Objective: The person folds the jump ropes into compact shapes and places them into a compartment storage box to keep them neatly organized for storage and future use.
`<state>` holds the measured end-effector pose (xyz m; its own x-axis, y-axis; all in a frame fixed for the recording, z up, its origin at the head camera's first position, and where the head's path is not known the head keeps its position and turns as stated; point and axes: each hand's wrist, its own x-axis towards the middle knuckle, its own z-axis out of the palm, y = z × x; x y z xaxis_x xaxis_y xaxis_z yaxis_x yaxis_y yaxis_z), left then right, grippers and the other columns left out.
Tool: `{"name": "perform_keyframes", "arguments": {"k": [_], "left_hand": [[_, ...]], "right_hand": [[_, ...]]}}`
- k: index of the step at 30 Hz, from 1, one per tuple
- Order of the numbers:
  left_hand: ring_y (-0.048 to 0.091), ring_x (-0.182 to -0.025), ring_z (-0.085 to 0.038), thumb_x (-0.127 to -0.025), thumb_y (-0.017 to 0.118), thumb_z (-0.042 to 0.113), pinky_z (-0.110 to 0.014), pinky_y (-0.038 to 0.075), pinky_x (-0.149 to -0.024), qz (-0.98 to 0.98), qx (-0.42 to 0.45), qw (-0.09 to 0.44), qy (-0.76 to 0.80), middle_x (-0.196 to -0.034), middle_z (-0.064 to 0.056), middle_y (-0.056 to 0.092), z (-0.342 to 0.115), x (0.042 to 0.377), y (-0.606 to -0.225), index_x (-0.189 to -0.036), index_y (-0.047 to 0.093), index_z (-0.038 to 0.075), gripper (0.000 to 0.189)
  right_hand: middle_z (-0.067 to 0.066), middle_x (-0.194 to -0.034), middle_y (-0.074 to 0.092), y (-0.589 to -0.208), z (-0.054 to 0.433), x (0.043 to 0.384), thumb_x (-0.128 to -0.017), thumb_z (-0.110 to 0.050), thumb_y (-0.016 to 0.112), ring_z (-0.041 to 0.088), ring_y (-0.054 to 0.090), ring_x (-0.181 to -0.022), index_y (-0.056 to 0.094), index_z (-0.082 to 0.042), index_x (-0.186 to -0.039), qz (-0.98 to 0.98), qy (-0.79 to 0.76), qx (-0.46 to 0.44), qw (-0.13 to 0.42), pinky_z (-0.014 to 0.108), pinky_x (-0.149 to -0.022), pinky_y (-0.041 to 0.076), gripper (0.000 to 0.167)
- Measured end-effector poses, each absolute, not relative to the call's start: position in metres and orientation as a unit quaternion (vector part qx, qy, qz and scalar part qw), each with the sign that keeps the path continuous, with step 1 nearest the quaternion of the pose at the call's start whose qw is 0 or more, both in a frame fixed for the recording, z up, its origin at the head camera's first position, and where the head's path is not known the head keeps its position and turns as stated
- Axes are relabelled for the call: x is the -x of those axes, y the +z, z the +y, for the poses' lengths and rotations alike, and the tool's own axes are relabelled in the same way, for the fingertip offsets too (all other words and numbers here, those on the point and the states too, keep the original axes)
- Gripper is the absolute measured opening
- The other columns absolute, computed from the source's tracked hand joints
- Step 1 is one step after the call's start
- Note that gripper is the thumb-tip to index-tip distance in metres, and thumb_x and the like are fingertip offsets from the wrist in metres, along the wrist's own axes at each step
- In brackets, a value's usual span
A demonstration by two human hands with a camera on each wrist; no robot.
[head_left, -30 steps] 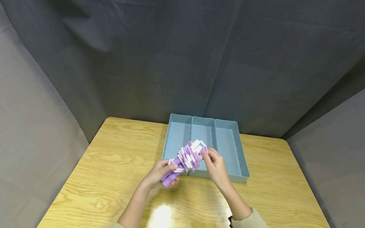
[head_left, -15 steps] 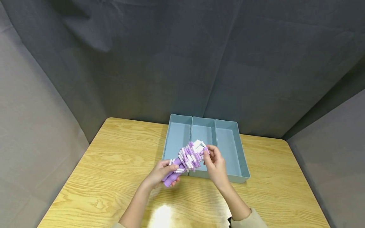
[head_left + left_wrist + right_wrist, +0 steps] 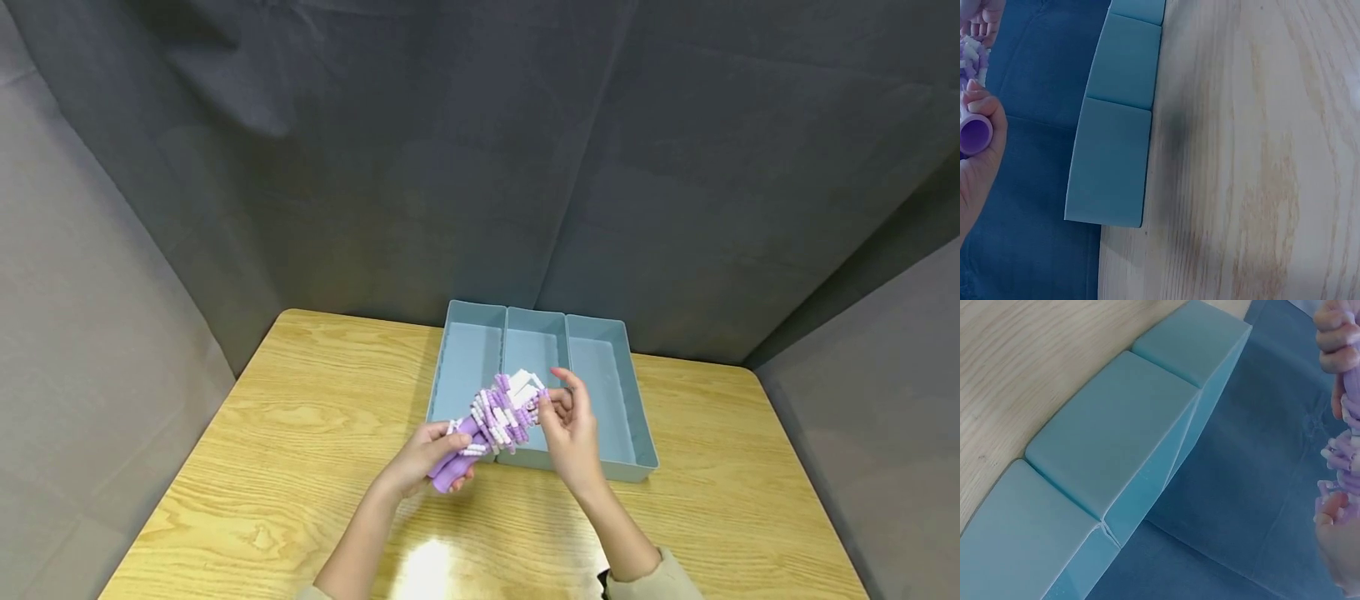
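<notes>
A beaded jump rope [image 3: 497, 419], purple and white, is bundled up over the front of the blue-grey bins in the head view. My left hand [image 3: 416, 460] grips its two purple handles, thumb on top. One handle's hollow end [image 3: 975, 136] faces the left wrist view. At the bundle's upper right end, my right hand [image 3: 574, 437] pinches the beaded cord, with one finger raised. In the right wrist view the beads [image 3: 1342, 455] show between both hands at the right edge, partly cut off. The right fingertips are partly hidden behind the beads.
Three blue-grey bins [image 3: 633, 472] stand side by side at the back of the wooden table [image 3: 300, 433]. A dark curtain [image 3: 420, 167] hangs behind, and pale grey panels [image 3: 97, 333] flank the table.
The right hand's fingers have shifted at the bundle's end, and one has lifted away from the beads. The left hand keeps its grip on the handles, almost still.
</notes>
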<state>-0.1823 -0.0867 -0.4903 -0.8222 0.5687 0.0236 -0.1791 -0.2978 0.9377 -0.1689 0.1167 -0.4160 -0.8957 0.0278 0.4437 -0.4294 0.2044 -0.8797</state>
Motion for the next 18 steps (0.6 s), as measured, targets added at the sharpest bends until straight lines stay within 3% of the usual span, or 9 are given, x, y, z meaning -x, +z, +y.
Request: {"name": "perform_keyframes", "arguments": {"k": [3, 10, 13, 18], "left_hand": [[0.056, -0.050, -0.010, -0.089, 0.052, 0.017, -0.020, 0.050, -0.046, 0.543, -0.177, 0.245, 0.783, -0.068, -0.009, 0.060, -0.086, 0.182, -0.491, -0.094, 0.055, -0.004, 0.021], [0.055, -0.050, -0.010, -0.089, 0.052, 0.020, -0.020, 0.050, -0.045, 0.545, -0.177, 0.252, 0.780, -0.068, -0.008, 0.060, -0.087, 0.183, -0.492, -0.095, 0.055, -0.003, 0.024], [0.056, -0.050, -0.010, -0.089, 0.052, 0.021, -0.020, 0.050, -0.045, 0.543, -0.172, 0.254, 0.782, -0.068, -0.008, 0.060, -0.088, 0.183, -0.492, -0.095, 0.055, -0.002, 0.024], [0.056, -0.051, -0.010, -0.089, 0.051, 0.019, -0.020, 0.050, -0.046, 0.538, -0.169, 0.256, 0.785, -0.069, -0.009, 0.060, -0.091, 0.184, -0.492, -0.096, 0.054, -0.002, 0.023]], "right_hand": [[0.023, -0.080, 0.054, -0.416, 0.119, 0.170, -0.086, 0.015, 0.045, 0.003, 0.047, -0.063, 0.036, 0.014, -0.123, -0.737, 0.629, -0.156, 0.193, 0.013, -0.052, 0.040, 0.038], [0.026, -0.095, 0.050, -0.429, 0.126, 0.178, -0.083, 0.020, 0.046, 0.007, 0.049, -0.081, 0.061, 0.013, -0.094, -0.728, 0.595, -0.243, 0.239, 0.011, -0.058, 0.044, 0.021], [0.026, -0.101, 0.047, -0.436, 0.132, 0.182, -0.083, 0.017, 0.050, 0.009, 0.049, -0.092, 0.064, 0.011, -0.093, -0.719, 0.606, -0.266, 0.210, 0.012, -0.067, 0.048, 0.018], [0.024, -0.111, 0.043, -0.439, 0.141, 0.183, -0.083, 0.010, 0.056, 0.009, 0.051, -0.096, 0.062, 0.006, -0.097, -0.735, 0.603, -0.277, 0.138, 0.016, -0.077, 0.051, 0.016]]}}
